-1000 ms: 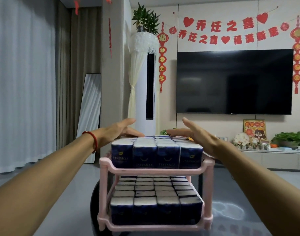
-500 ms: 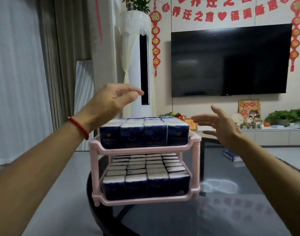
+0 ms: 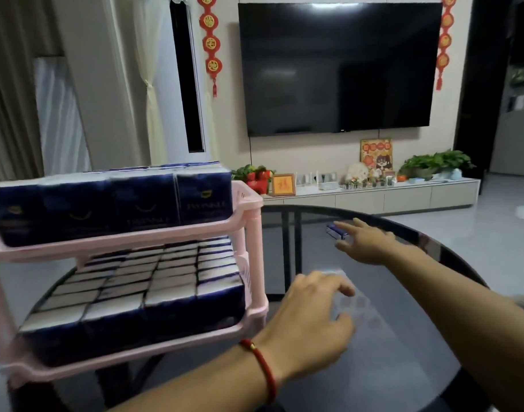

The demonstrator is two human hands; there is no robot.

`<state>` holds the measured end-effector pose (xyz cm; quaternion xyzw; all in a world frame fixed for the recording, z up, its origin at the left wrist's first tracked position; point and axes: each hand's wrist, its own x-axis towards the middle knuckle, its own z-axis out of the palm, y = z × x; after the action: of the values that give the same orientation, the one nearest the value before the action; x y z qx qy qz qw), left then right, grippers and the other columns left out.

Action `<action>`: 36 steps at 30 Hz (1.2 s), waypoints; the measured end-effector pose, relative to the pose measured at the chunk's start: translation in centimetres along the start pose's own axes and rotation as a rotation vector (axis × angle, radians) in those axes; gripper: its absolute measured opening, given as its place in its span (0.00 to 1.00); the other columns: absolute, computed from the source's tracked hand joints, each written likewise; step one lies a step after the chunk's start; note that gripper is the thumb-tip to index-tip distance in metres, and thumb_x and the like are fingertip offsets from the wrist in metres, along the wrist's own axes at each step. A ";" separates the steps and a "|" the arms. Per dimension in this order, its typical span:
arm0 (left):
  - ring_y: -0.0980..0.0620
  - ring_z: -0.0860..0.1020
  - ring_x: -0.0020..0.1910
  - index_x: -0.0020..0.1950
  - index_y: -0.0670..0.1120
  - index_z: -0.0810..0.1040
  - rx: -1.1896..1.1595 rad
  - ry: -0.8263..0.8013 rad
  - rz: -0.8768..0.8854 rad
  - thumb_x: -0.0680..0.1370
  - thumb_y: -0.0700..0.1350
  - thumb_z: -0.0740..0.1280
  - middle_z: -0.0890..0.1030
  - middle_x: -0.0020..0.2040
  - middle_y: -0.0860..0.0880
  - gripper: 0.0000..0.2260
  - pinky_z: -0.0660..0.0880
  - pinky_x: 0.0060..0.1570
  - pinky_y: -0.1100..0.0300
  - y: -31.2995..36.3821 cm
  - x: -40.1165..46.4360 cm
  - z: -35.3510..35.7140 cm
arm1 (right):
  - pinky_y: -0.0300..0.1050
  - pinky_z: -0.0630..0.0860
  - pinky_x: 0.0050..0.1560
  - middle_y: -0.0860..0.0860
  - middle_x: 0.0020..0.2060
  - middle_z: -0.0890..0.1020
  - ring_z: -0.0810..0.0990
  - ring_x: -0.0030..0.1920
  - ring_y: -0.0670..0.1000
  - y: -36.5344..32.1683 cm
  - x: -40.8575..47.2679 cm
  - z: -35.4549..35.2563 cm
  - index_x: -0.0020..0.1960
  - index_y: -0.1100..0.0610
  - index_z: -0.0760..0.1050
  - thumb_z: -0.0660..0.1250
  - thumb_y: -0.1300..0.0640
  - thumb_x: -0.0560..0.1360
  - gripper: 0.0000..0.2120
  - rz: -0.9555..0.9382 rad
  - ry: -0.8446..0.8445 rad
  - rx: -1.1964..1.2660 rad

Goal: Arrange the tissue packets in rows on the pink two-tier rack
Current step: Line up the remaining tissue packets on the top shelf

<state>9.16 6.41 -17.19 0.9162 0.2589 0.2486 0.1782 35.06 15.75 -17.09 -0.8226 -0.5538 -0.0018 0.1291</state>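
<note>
Left of both hands stood one pink rack (image 3: pixel 256 221) made of smooth plastic, with two shelves. Four dark blue tissue packets (image 3: pixel 204 196) showed along the front of each shelf, with more rows packed behind them; they were boxy with white tops. Both hands hovered over the round, shiny dark glass table (image 3: pixel 409 346). The left hand (image 3: pixel 310 319) hung loose and held nothing. The right hand (image 3: pixel 366 243), farther away, had spread fingers and held nothing too.
</note>
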 end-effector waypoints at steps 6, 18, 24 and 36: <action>0.57 0.73 0.65 0.65 0.53 0.77 -0.067 0.009 -0.097 0.79 0.45 0.65 0.77 0.63 0.54 0.15 0.70 0.68 0.60 -0.8 -0.2 0.5 | 0.58 0.71 0.60 0.54 0.55 0.79 0.77 0.54 0.58 -0.8 -0.9 0.5 0.55 0.48 0.73 0.66 0.43 0.79 0.11 -0.064 0.188 0.038; 0.51 0.82 0.56 0.69 0.50 0.74 -0.111 0.222 -0.230 0.80 0.48 0.67 0.80 0.65 0.51 0.17 0.78 0.61 0.51 2.1 -4.4 -1.8 | 0.62 0.84 0.47 0.59 0.42 0.85 0.86 0.38 0.58 -2.3 -19.1 -3.4 0.54 0.58 0.79 0.58 0.59 0.83 0.11 -0.132 0.151 0.798; 0.58 0.78 0.63 0.74 0.55 0.71 -0.166 0.348 -0.061 0.83 0.49 0.67 0.79 0.65 0.55 0.19 0.75 0.58 0.71 5.5 -10.7 -5.8 | 0.54 0.83 0.45 0.63 0.48 0.85 0.86 0.48 0.64 -7.2 -28.0 -5.2 0.60 0.64 0.79 0.56 0.62 0.86 0.13 -0.445 -0.121 1.232; 0.58 0.80 0.60 0.65 0.59 0.79 0.109 0.844 -0.047 0.79 0.36 0.72 0.82 0.61 0.54 0.21 0.81 0.56 0.63 -0.3 -20.1 -25.3 | 0.48 0.70 0.70 0.42 0.69 0.75 0.72 0.66 0.42 -23.0 -26.1 -9.3 0.72 0.46 0.71 0.67 0.56 0.81 0.21 -0.854 0.512 0.485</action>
<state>-19.69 0.37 -4.09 0.7362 0.3426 0.5835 0.0134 5.34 -1.88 -7.07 -0.4451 -0.7736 -0.1262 0.4331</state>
